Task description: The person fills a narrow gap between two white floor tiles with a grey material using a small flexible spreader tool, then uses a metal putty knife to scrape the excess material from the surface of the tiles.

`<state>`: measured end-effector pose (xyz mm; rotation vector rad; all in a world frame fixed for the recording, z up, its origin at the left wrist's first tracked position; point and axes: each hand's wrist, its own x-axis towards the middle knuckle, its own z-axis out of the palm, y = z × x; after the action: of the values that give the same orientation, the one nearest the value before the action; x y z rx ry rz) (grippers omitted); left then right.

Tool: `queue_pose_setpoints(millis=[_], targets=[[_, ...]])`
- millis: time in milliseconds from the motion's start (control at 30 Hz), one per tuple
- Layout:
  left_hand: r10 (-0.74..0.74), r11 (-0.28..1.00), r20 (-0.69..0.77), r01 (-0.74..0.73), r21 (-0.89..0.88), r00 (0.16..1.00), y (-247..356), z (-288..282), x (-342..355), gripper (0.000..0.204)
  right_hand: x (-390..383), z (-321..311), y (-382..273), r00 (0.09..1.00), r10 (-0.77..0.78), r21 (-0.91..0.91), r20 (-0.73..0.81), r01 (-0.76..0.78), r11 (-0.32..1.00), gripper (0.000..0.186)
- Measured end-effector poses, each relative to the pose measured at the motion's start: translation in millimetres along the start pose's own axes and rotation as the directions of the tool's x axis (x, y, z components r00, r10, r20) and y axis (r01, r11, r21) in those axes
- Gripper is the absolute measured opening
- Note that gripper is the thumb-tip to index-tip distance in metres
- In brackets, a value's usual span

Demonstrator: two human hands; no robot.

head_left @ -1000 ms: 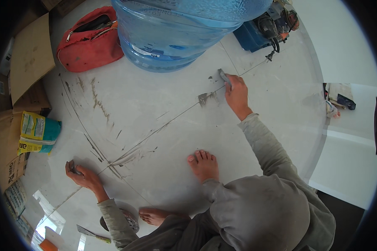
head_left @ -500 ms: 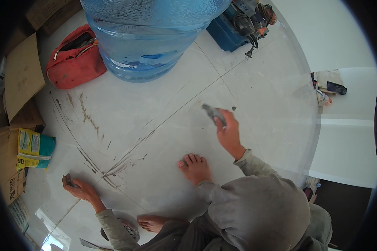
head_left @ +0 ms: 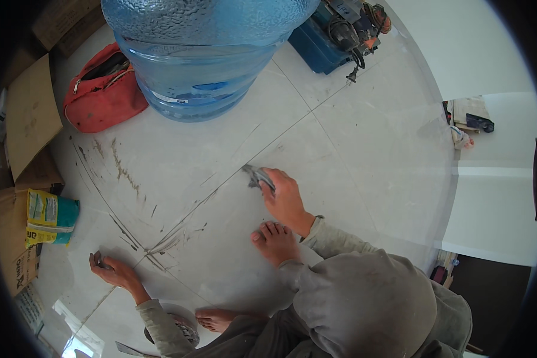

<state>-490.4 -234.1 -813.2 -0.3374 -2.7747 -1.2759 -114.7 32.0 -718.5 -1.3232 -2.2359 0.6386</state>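
Note:
My right hand [head_left: 287,201] is closed round a crumpled grey rag [head_left: 258,176] and presses it to the pale tiled floor [head_left: 352,197], beside a long tile joint. At the lower left, my left hand [head_left: 117,273] hovers over or rests on the floor with its fingers curled. A small dark thing shows in those fingers, too little to name. Dark grey smears [head_left: 151,247] run along the joints and cross between my two hands. Brownish streaks [head_left: 124,169] mark the tile farther off to the left.
A big blue water bottle [head_left: 197,71] stands ahead, beside a red zip bag [head_left: 104,95]. Power tools with a plug lie on a blue case [head_left: 319,45]. Cardboard boxes [head_left: 33,116] and a yellow-green packet [head_left: 52,216] line the left. A scraper blade [head_left: 128,349] lies near my left sleeve.
My right hand has moved left and slightly down with the rag, onto the joint. A dark speck on the tile to its right no longer shows. My left hand has stayed nearly still.

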Motion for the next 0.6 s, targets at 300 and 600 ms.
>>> queue_pose_setpoints(millis=[300, 600], targets=[[-0.003, 0.999, -0.009, 0.002, -0.037, 1.0, 8, 4, -12, 0.044, 61, -64, 78, 0.97, 0.197, -0.032, -0.144, -0.204, 0.979, 0.025], [-0.013, 0.999, -0.051, 0.011, -0.049, 0.999, 7, -4, 1, 0.043, 27, 18, -14, 0.981, -0.101, -0.22, 0.168, 0.137, 0.966, 0.043]])
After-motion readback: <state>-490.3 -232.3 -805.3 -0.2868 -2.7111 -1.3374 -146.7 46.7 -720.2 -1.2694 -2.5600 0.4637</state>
